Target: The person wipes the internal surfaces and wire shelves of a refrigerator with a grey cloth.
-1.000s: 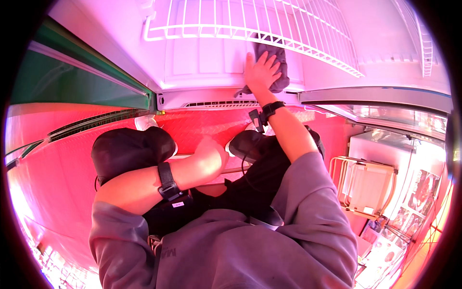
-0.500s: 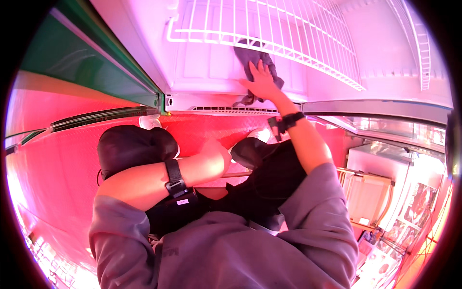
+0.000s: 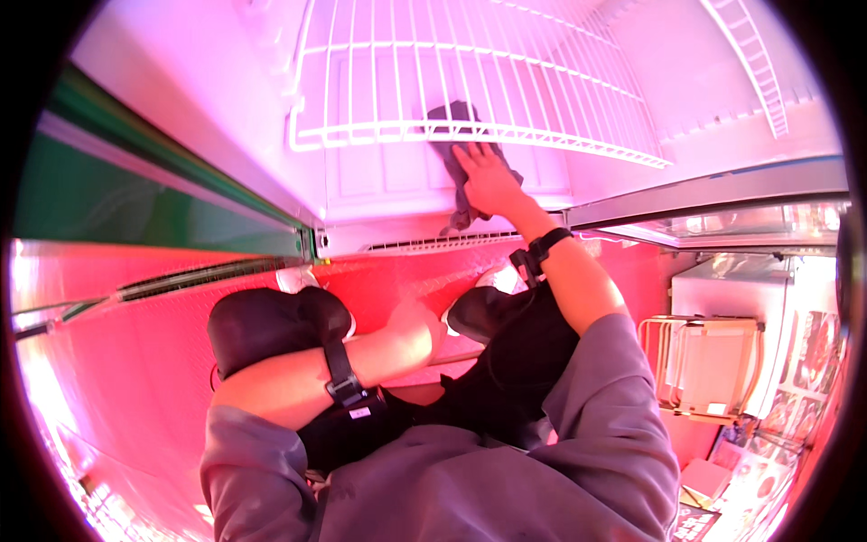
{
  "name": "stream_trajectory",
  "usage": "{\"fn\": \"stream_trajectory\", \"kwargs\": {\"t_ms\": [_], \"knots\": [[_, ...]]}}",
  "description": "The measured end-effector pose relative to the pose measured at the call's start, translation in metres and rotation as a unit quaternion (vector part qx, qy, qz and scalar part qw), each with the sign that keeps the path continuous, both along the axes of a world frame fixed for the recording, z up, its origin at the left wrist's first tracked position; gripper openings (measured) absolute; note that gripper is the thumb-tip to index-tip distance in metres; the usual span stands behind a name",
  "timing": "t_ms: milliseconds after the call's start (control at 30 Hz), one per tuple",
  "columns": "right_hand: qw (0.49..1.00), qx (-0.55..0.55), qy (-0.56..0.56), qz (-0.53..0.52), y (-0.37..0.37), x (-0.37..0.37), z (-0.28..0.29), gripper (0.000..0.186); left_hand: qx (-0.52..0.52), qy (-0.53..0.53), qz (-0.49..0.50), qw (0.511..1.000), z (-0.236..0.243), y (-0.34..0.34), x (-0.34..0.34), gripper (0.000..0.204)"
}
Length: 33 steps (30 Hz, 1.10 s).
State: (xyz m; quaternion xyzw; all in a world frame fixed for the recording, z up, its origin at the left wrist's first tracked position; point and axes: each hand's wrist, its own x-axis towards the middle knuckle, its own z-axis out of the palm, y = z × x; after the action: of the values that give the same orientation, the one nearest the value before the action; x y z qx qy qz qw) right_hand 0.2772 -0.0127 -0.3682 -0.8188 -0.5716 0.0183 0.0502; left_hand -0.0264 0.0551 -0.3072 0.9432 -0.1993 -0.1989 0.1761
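Right hand: the right hand (image 3: 488, 181) reaches forward into an open white cabinet, fingers spread nearly flat, palm pressed onto a grey cloth (image 3: 461, 163); it pins the cloth rather than closing around it.
Grey cloth: it lies against the white inner wall (image 3: 388, 172) of the cabinet, just under the front bar of the wire shelf (image 3: 470, 90); its upper part shows through the wires, its lower end hangs down in a crumpled fold below the hand, close to the vent grille (image 3: 433, 242) at the cabinet's bottom edge.
Left hand: the left hand (image 3: 411, 325) rests low between the knees, curled into a loose fist; whether it has anything in it cannot be told.
Wrists: a dark band (image 3: 343, 375) sits on the left wrist, a dark watch (image 3: 542, 248) on the right wrist.
Body: grey sleeves cover both upper arms; dark trousers, with the left knee (image 3: 271, 325) raised and the right knee (image 3: 488, 312) just under the reaching forearm.
Floor: a red floor (image 3: 135, 361) spreads under the legs up to the cabinet's base.
Left side: a green door edge (image 3: 135, 212) runs slantwise beside the cabinet.
Right side: a pale wire-framed rack (image 3: 709, 366) stands well apart from the hands, with boxes near it.
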Motion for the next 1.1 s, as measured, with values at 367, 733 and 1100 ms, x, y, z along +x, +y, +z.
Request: {"fn": "stream_trajectory", "kwargs": {"t_ms": [367,733,1100], "knots": [[0.981,-0.019,0.086,0.175,0.031,-0.066,0.001,0.069,0.05,0.098,-0.02,0.994,0.011,0.0,0.008,0.02],[0.989,0.032,0.139,-0.043,0.007,0.009,0.005,0.062,0.007,0.052,-0.003,0.999,0.016,0.01,0.001,0.016],[0.907,0.136,-0.054,-0.396,-0.085,0.093,-0.045,0.056,0.032,0.098,0.004,0.995,0.011,0.005,0.006,0.015]]}}
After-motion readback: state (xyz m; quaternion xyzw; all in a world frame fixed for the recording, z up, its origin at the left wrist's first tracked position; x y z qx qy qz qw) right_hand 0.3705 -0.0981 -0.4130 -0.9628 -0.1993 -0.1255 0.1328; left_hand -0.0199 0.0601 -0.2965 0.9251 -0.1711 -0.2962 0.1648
